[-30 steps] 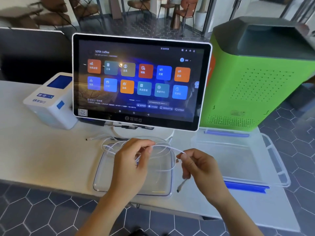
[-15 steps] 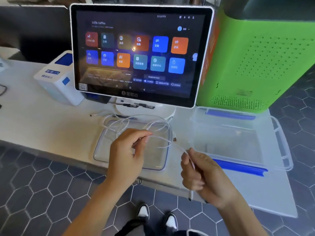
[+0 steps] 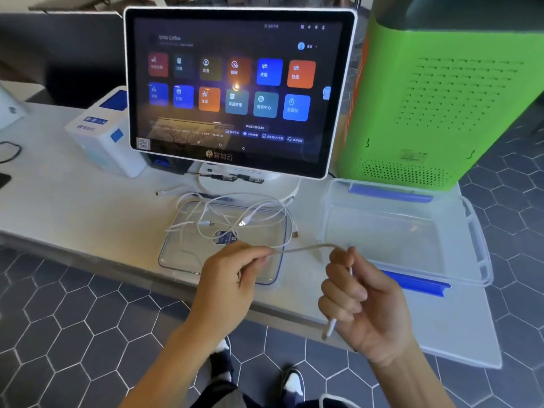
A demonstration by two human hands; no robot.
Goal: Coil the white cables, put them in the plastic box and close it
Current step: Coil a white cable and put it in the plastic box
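Observation:
A tangle of white cables [image 3: 235,214] lies over a clear plastic lid [image 3: 176,254] on the white counter. One white cable [image 3: 306,248] stretches between my hands, in front of the counter's edge. My left hand [image 3: 232,278] pinches it near the lid's front right corner. My right hand [image 3: 362,301] grips its other end, and the plug [image 3: 329,329] hangs down below my fingers. The open clear plastic box [image 3: 477,245] with blue clips stands on the counter to the right, just beyond my right hand.
A touchscreen terminal [image 3: 235,89] on a round stand rises right behind the lid. A white receipt printer [image 3: 103,134] sits to its left, and a green machine [image 3: 441,92] stands behind the box. A black cable [image 3: 10,151] lies at the far left. Hexagon floor tiles lie below.
Both hands have drawn back from over the lid toward me, pulling one cable out of the tangle. The plug now hangs lower from my right hand. The camera has tilted down.

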